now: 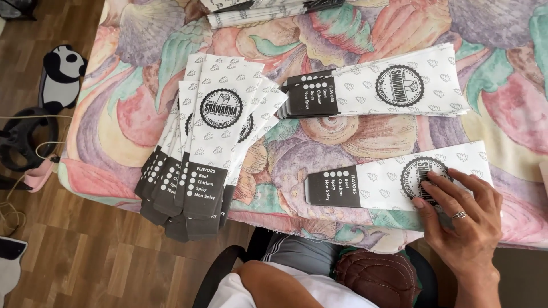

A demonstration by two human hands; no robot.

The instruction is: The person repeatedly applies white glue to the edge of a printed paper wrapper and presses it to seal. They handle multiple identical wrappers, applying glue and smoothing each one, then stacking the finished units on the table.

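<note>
From the head camera, looking down over the flowered tablecloth (354, 34), the person's right hand (462, 219) lies flat on the nearest paper sleeve (394, 182), a long white bag with a black end panel and a round black emblem. The fingers are spread and pressing down on the emblem end; nothing is pinched or gripped, the palm simply pins the paper to the cloth near the table's front edge. A ring shows on one finger. The left hand is out of sight; only a bare forearm (274, 282) shows at the bottom of the frame, so its grip cannot be told.

Just beyond the pinned sleeve lies a neat stack of the same sleeves (377, 88), black ends pointing left. Well to the left, a fanned pile of sleeves (211, 148) hangs partly over the table edge. More folded paper (257, 11) sits at the far rim.

To my eye, flattening goes best with even pressure from the whole palm, sliding along the length of the sleeve so it does not crease, and keeping its edges square to the stack.

A panda-shaped item (63, 71) lies on the wooden floor (103, 262).
</note>
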